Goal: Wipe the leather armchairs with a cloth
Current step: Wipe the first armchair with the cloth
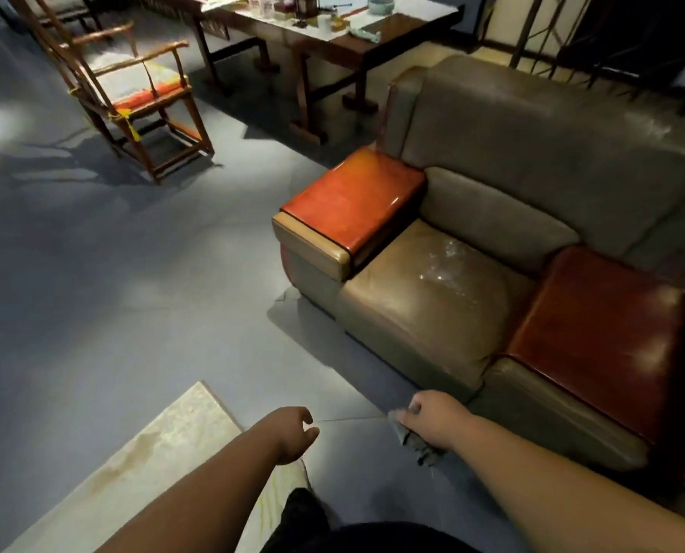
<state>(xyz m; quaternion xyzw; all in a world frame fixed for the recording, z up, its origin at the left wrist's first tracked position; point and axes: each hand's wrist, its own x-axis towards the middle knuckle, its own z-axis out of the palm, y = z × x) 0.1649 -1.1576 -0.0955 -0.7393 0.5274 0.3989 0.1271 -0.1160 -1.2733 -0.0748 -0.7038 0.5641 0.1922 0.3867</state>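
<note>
1. right hand (438, 423) grips a crumpled grey cloth (416, 441), held over the floor just off the armchair's front edge.
2. left hand (293, 435) holds nothing, fingers loosely curled.
3. leather armchair (432, 301) shows a shiny wet patch toward the seat's back edge.

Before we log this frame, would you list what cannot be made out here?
- Cloth: mostly hidden by the right hand gripping it; full shape unclear, head view.
- Armchair: right side cut off by the frame edge.
- Items on the desk: too small and blurred to identify.
- Left hand: empty, fingers loosely curled; palm faces away.
- Pale slab: cut by the bottom edge.
</note>
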